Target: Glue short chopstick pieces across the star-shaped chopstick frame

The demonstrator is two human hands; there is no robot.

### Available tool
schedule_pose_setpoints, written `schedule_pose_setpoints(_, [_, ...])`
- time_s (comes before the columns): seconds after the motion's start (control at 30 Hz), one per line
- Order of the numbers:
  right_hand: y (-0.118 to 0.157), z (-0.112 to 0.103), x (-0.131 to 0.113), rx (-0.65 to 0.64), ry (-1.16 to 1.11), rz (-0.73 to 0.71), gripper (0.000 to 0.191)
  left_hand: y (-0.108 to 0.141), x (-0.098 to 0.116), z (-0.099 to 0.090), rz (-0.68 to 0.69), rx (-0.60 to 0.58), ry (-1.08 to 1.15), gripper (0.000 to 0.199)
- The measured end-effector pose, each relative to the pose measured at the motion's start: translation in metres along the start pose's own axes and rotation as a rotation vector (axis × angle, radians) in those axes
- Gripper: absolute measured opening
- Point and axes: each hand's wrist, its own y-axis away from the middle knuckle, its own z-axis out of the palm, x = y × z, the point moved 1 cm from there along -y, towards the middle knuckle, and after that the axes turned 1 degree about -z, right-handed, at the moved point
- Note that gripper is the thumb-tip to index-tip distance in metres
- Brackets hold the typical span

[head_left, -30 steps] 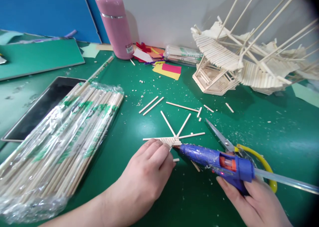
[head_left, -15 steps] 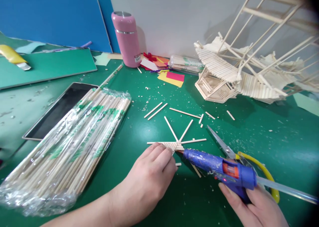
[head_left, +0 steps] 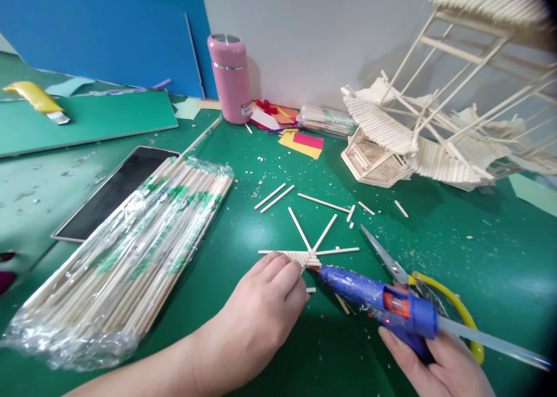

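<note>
Blue glue gun (head_left: 359, 287): wrapped in my right hand (head_left: 456, 359), nozzle right by the sticks.
Stick fan (head_left: 311, 259): on the green table (head_left: 500, 257).
Left hand (head_left: 261, 313): fingers bunched over its edge (tips hidden, can't tell what's pinched).

From here I see a green worktop (head_left: 343, 356) specked with pale crumbs (head_left: 261, 158). Left, I have a bagged stick bundle (head_left: 130, 269) overlapping a dark tablet (head_left: 115, 191); far side, a pink flask (head_left: 230, 80) and yellow card (head_left: 296, 147); far right, a stick-built model (head_left: 378, 121). Mid-worktop lie loose sticks (head_left: 277, 199) and a spoked stick piece (head_left: 324, 233), with scissors (head_left: 394, 270) to their right.
</note>
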Motion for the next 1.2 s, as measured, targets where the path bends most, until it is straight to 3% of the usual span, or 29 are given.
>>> schedule_pose_setpoints(0.2, [-0.002,0.001,-0.004,0.004,-0.010,-0.035,0.043,0.000,0.000,0.000,-0.003,-0.001,-0.009,0.015])
schedule_pose_setpoints(0.53, [-0.009,-0.002,-0.013,0.052,0.026,-0.029,0.034,-0.001,0.000,0.000,0.013,0.029,-0.009,0.013])
schedule_pose_setpoints(0.9, [0.004,0.007,-0.002,0.013,0.085,0.006,0.041,-0.003,0.001,0.000,0.012,0.084,-0.047,0.014])
schedule_pose_setpoints(1.2, [0.006,0.007,0.001,-0.017,0.042,0.016,0.040,-0.001,0.000,-0.001,0.011,0.038,-0.011,0.013])
